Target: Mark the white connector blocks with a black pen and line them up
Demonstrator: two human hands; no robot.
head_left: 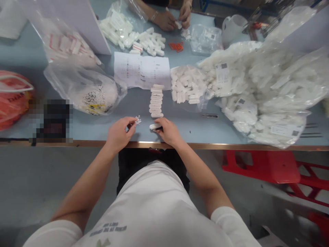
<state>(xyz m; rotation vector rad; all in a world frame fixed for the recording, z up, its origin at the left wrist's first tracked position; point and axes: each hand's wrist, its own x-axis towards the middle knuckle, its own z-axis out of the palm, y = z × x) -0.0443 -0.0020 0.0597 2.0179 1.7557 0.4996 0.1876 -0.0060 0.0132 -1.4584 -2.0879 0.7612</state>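
My left hand [120, 133] rests near the table's front edge, thumb and forefinger bent into a pinch. Its fingertips touch a small heap of tiny white pieces [138, 119]; what lies between them is too small to make out. My right hand [169, 131] is closed on a small, oblong white plastic piece [154, 126], with something dark under it that the fingers partly hide. Just beyond, similar white plastic pieces [156, 102] lie side by side in a column. The column's far end meets a printed paper sheet [142, 68].
Open bags of white pieces [189, 84] and sealed bags [267, 89] crowd the right. Tweezers [209, 116] lie nearby. At left stands a bag of tiny parts [95, 97]. Across the table, a co-worker's hands [177, 19] work near orange pieces [176, 46]. A red stool [282, 166] stands below right.
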